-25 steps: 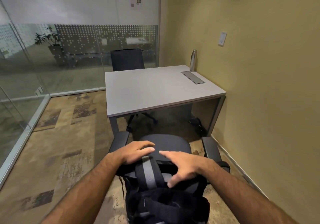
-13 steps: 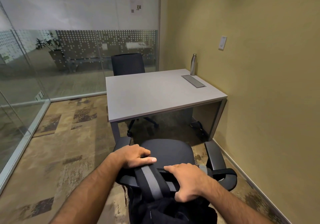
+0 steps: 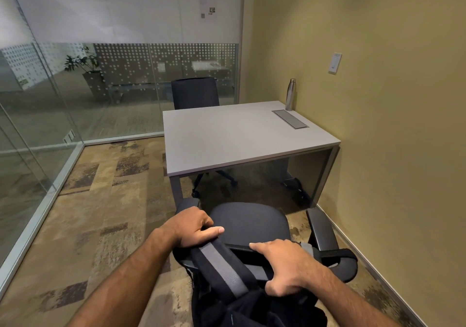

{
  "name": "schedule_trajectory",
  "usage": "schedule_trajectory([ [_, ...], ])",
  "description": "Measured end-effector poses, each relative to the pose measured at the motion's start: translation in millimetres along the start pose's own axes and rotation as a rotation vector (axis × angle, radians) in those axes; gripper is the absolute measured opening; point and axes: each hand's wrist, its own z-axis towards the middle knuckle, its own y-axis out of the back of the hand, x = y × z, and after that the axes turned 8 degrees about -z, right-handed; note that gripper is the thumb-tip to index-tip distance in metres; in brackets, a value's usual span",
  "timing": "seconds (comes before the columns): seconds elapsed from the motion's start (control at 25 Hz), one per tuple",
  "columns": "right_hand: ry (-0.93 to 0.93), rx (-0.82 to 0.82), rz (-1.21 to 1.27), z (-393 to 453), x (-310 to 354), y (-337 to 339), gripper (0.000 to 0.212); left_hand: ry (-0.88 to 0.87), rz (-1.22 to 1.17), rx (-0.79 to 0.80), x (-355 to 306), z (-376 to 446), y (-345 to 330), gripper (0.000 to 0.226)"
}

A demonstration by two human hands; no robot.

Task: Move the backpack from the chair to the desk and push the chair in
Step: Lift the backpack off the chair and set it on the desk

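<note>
Both hands grip the top of the black backpack [image 3: 252, 299], which hangs at the back of the office chair [image 3: 252, 223]. The left hand [image 3: 191, 227] is closed on its upper edge, the right hand [image 3: 282, 266] on a grey-striped strap. The grey tabletop [image 3: 239, 137] beyond carries a steel bottle [image 3: 290, 95].

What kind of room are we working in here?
Most likely a small office meeting room: glass partition walls, one grey desk with a chair on each side, and a power hatch set in the desktop.
</note>
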Motion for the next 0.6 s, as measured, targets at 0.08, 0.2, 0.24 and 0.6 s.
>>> schedule_trajectory([
  [0.08, 0.0, 0.005, 0.0, -0.9, 1.3, 0.5, 0.102, -0.013, 0.06, -0.008, -1.8, -3.6, 0.8, 0.059],
  [0.2, 0.003, 0.002, -0.001, -0.5, 0.0, -0.9, 0.101, -0.014, 0.165, -0.032, -4.8, -7.0, 3.6, 0.064],
  [0.24, 0.006, 0.0, -0.001, 0.3, -0.9, -2.3, 0.1, -0.009, 0.201, -0.044, -5.6, -9.4, 4.7, 0.066],
  [0.6, 0.0, -0.05, -0.013, 9.1, -0.2, -11.9, 0.104, 0.019, 0.371, -0.127, -11.4, -56.5, 2.2, 0.073],
])
